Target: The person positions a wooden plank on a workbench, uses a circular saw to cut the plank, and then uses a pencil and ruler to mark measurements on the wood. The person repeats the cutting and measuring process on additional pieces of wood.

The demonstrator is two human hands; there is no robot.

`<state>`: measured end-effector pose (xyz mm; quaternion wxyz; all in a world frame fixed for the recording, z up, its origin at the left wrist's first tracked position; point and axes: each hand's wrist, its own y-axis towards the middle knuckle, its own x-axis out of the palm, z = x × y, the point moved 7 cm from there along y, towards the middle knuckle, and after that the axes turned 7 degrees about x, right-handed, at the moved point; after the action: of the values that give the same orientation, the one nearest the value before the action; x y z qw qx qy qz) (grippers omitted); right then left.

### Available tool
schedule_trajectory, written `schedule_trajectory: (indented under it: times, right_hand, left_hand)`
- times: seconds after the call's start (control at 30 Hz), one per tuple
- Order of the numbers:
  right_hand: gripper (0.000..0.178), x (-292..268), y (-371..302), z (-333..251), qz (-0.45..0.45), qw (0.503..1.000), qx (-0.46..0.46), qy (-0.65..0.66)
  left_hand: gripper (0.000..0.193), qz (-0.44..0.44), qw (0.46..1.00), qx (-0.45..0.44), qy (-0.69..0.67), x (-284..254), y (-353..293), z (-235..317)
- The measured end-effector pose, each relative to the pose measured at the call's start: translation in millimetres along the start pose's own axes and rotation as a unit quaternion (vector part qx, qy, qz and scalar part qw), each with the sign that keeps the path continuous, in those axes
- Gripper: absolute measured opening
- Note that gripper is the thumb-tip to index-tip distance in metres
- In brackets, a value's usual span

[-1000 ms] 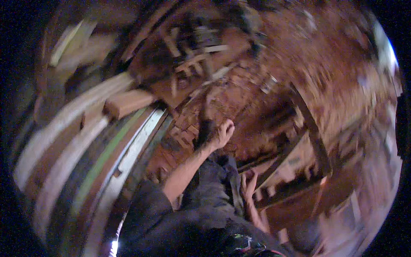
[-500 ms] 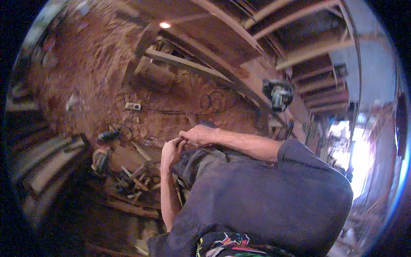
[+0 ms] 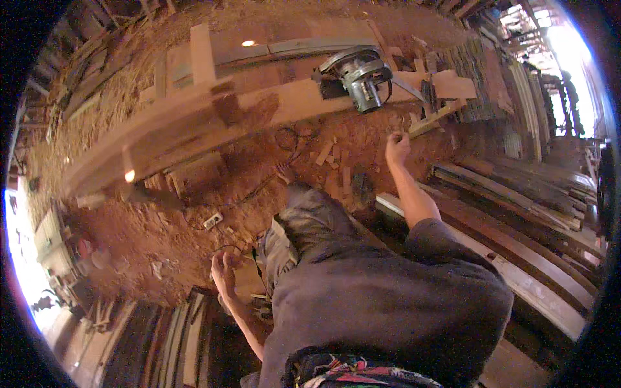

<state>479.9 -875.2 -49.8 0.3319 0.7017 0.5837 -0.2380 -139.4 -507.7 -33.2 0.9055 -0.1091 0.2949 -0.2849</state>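
My left hand [image 3: 224, 274] hangs low at my left side, its fingers loosely bent and apart, with nothing visible in them. Out to the right, my right hand [image 3: 397, 149] is raised with its fingers curled in. Whatever those fingers hold, if anything, is too small to make out. Nearest to it is a power tool with a dark round body [image 3: 363, 81], perhaps a circular saw, resting on a long wooden bench [image 3: 291, 103]. A light wooden strip [image 3: 440, 118] slants up just beyond the right hand.
Stacked planks [image 3: 517, 233] lie along my right, and more boards [image 3: 187, 343] lean at the lower left. On the dirt floor sit a white power socket block [image 3: 212, 221], a dark cable [image 3: 259, 189] and wood offcuts [image 3: 328, 154]. My bare foot [image 3: 284, 172] stands near the cable.
My hands, together in front of me before, have parted: the left went down and left, the right out to the right. My view has turned, bringing the bench and tool ahead of me.
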Motion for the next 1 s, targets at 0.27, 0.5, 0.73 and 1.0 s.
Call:
schedule_trajectory:
  times: [0.27, 0.5, 0.73, 1.0]
  right_hand:
    - [0.051, 71.5, 253.7, 93.5, -0.054, 0.931, -0.079, -0.352]
    - [0.056, 141.7, 336.2, 117.6, -0.342, 0.848, -0.071, -0.399]
    - [0.057, 161.2, 361.7, 100.2, -0.372, 0.811, -0.238, -0.383]
    - [0.057, 150.4, 391.6, 93.9, -0.315, 0.811, -0.363, -0.332]
  left_hand:
    - [0.041, -0.083, 0.987, 0.022, 0.138, 84.9, 91.9, 103.6]
    - [0.037, -0.11, 0.974, -0.05, 0.192, 104.9, 126.5, 163.3]
    - [0.041, -0.098, 0.958, -0.067, 0.262, 95.7, 114.5, 150.5]
    - [0.039, -0.079, 0.962, 0.035, 0.26, 115.6, 131.3, 133.5]
